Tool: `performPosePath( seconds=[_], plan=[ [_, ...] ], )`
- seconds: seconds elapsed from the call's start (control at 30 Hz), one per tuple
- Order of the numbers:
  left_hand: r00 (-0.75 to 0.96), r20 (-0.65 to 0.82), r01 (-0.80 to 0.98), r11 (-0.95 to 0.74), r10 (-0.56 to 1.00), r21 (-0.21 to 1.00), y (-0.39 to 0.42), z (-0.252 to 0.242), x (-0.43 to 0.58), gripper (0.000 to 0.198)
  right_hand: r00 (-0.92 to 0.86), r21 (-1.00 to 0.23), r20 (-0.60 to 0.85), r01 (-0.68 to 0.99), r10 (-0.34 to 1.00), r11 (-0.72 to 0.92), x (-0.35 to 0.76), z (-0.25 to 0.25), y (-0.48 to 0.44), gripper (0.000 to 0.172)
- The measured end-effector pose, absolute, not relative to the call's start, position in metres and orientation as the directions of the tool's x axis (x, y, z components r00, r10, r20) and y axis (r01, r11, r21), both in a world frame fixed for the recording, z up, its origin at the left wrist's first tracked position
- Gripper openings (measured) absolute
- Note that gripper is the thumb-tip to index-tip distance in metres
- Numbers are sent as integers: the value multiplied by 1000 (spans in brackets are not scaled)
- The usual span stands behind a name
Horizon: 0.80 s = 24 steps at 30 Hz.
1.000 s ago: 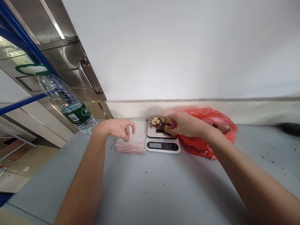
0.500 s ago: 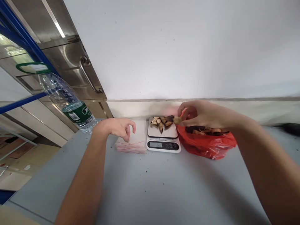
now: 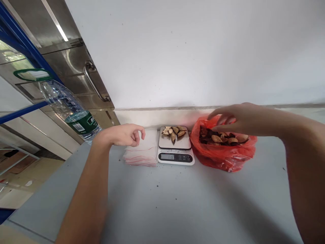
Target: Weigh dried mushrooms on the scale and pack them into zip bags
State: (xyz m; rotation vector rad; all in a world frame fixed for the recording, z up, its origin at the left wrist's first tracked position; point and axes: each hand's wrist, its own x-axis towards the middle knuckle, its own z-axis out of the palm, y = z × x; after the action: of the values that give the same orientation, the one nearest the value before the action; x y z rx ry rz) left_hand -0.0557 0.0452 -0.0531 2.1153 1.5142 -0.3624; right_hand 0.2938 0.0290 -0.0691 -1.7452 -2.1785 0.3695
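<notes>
A small digital scale (image 3: 176, 156) stands on the grey table by the wall, with a few brown dried pieces (image 3: 174, 131) on its platform. To its right lies an open red plastic bag (image 3: 223, 154) full of more dried pieces (image 3: 223, 138). My right hand (image 3: 232, 117) hovers over the bag's mouth, fingers spread and pointing down, with nothing seen in them. My left hand (image 3: 123, 135) rests loosely curled, fingers apart, over a stack of clear zip bags (image 3: 142, 154) left of the scale.
A water bottle (image 3: 72, 112) with a green label lies tilted at the table's left edge by a blue rack (image 3: 22, 37). A steel cabinet with a handle (image 3: 95, 83) stands behind it. The white wall closes the back.
My right hand has carried dried pieces from the scale back over the red bag and opened. Fewer pieces lie on the scale, and its reading has changed. The left hand has barely moved.
</notes>
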Motion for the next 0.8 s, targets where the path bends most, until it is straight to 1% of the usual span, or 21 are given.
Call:
performPosePath(
  seconds=[0.03, 0.07, 0.13, 0.23, 0.3, 0.37, 0.43, 0.5, 0.6, 0.67, 0.73, 0.8],
  plan=[
    [358, -463, 929, -261, 811, 261, 45, -53, -57, 37, -184, -379, 25, 908, 983, 180, 283, -65, 26, 29],
    [369, -435, 923, -270, 821, 274, 45, -52, -58, 36, -214, -395, 27, 895, 976, 207, 271, -62, 23, 30],
    [380, -393, 915, -279, 837, 291, 45, -53, -60, 38, -352, -476, 62, 812, 934, 338, 249, -58, 17, 27],
    [382, -376, 914, -285, 844, 289, 46, -53, -60, 48, -468, -550, 98, 710, 878, 440, 225, -60, 12, 21],
    [370, -373, 920, -281, 851, 273, 45, -52, -58, 56, -498, -584, 88, 676, 863, 450, 219, -66, 12, 19],
    [344, -379, 931, -260, 859, 256, 44, -50, -56, 61, -495, -599, 60, 677, 867, 428, 216, -74, 15, 17],
    [317, -402, 942, -235, 859, 242, 44, -49, -53, 63, -446, -561, 43, 729, 894, 391, 214, -82, 19, 14],
    [305, -417, 946, -223, 856, 233, 44, -50, -53, 63, -393, -474, 26, 805, 919, 358, 209, -87, 23, 14],
    [319, -387, 940, -237, 865, 246, 45, -51, -55, 60, -390, -348, -45, 869, 920, 352, 198, -91, 24, 19],
    [344, -351, 928, -259, 871, 267, 46, -52, -58, 58, -407, -310, -83, 878, 910, 364, 190, -90, 21, 27],
    [360, -338, 921, -273, 870, 278, 45, -52, -60, 57, -419, -288, -96, 880, 903, 378, 183, -89, 19, 39],
    [359, -356, 923, -271, 863, 275, 45, -52, -61, 58, -428, -250, -120, 886, 896, 390, 179, -89, 17, 44]
  ],
)
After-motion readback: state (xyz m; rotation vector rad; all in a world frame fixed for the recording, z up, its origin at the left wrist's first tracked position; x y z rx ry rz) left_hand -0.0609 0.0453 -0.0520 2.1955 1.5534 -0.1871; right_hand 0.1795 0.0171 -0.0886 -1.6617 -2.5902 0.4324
